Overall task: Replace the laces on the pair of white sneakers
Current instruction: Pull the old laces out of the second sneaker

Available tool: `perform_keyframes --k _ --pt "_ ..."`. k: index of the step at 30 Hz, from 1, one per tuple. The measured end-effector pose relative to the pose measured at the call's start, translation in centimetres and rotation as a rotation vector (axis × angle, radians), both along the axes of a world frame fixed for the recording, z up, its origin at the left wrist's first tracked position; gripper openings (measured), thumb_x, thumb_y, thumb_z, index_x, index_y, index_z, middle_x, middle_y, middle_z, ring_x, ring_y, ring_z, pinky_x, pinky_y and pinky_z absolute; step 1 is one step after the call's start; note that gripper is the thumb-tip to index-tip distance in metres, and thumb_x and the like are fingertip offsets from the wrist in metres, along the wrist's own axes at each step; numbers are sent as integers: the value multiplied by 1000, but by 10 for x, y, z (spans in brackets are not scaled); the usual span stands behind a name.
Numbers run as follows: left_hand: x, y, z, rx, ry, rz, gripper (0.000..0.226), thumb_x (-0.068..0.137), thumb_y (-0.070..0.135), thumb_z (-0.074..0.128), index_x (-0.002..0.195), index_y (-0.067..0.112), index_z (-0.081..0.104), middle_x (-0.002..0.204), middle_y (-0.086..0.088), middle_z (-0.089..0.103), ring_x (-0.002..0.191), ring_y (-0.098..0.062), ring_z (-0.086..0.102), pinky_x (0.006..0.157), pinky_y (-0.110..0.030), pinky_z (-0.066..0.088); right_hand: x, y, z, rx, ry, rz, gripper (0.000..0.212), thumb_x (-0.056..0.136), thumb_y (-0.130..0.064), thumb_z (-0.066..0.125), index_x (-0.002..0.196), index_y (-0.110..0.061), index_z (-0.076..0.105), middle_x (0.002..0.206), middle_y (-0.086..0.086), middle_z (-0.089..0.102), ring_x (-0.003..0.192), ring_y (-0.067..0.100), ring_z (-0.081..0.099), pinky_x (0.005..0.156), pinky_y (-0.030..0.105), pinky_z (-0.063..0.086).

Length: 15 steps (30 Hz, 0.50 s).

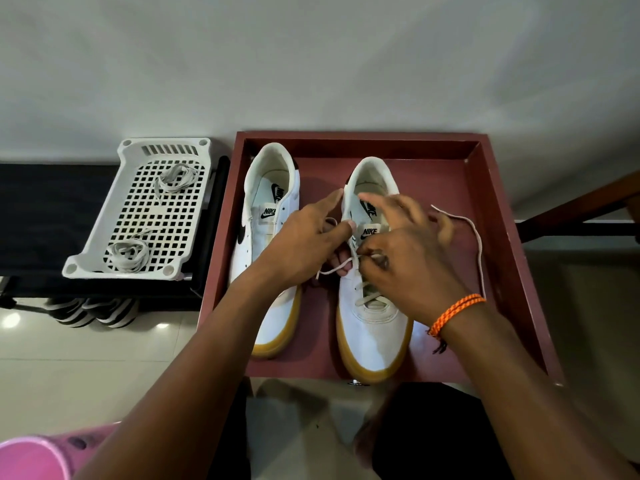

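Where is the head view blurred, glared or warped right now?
Head view: the right hand is motion-blurred at its fingers over the right white gum-soled sneaker; small glare spots sit on the glossy pale floor tiles; wide-angle distortion splays the dark red wooden tray; lighting is dim and even.

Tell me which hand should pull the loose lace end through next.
Probably the right hand: it already pinches the lace at the right sneaker's eyelets, and the free end trails on its side. The left hand steadies the shoe.
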<state>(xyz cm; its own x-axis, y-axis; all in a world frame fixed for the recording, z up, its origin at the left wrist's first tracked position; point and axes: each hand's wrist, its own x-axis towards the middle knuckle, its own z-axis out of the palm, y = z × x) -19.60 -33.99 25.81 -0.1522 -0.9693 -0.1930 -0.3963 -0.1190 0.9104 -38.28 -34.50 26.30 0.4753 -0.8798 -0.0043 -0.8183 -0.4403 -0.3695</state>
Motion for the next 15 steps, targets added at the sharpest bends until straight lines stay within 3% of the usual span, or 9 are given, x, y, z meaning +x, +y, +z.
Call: perform_keyframes --k 3,6,11,15 --pt "1 -2 -5 9 8 -6 45 109 32 55 153 37 49 99 -8 81 76 -29 80 80 -56 64 -4 -5 5 -46 -72 -72 25 80 -41 56 70 -34 78 152 -27 46 141 14 32 112 52 14" --pt "1 -3 -7 41 23 -2 51 109 31 55 159 33 44 100 -7 82 78 -26 81 88 -54 64 -16 -13 16 -100 -144 -195 24 78 -45 59 65 -36 76 139 -29 54 130 10 35 102 41 15" --pt "0 0 1 15 -11 4 52 112 25 53 162 28 41 91 -3 82 74 -18 80 83 -33 64 -19 -13 17 -79 -166 -176 23 82 -42 58 77 -42 81 151 -28 48 137 11 32 104 43 16" --pt "-2 1 -3 6 -52 11 53 113 29 49 164 31 36 84 -1 80 71 -16 79 91 -45 63 1 -1 3 -23 -37 -52 27 84 -40 50 76 -35 76 163 -23 37 148 15 27 111 55 16"
